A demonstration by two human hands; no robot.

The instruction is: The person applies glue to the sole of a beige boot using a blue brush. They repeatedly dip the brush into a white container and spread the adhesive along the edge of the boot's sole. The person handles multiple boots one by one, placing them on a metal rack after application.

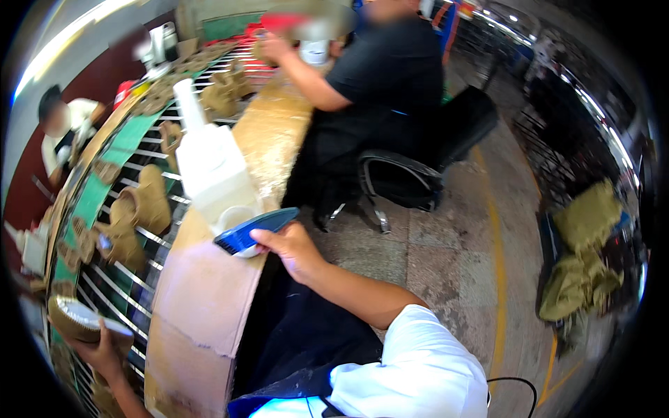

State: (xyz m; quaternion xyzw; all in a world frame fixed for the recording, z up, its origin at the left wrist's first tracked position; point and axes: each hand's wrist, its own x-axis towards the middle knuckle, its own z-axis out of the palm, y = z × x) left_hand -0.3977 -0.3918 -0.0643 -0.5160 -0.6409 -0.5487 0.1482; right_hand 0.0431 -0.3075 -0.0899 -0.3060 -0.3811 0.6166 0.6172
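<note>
At the lower left my left hand grips a tan shoe, its bottom turned up and showing a pale, shiny surface. My right hand is closed on a flat blue tool, thumb on top; its exact kind is unclear. The tool lies across the mouth of a small white cup near the bench edge. Directly behind the cup stands a large white plastic container with a tall narrow neck.
A cardboard-covered bench runs beside a metal roller rack carrying tan shoes. Ahead, a co-worker in black sits by a black office chair. Another person works across the rack. Olive sacks lie right.
</note>
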